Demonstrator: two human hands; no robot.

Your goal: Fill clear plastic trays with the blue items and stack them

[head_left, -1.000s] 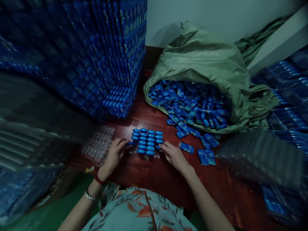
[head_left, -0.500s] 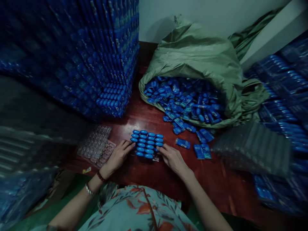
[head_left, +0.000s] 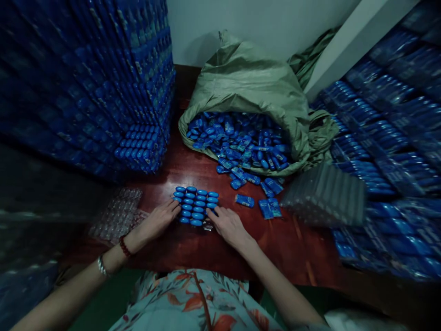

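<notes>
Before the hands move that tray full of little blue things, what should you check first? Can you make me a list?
1. Left hand at the left edge of the filled tray: ok.
2. Right hand at the tray's near right corner: ok.
3. Grip closed on the tray: cannot tell, fingers lie flat beside it.
4. All pockets filled with blue pieces: cannot tell, the near right corner is hidden.
5. Empty clear trays within reach on the left: ok.
6. Loose blue pieces apart from the tray: ok.
</notes>
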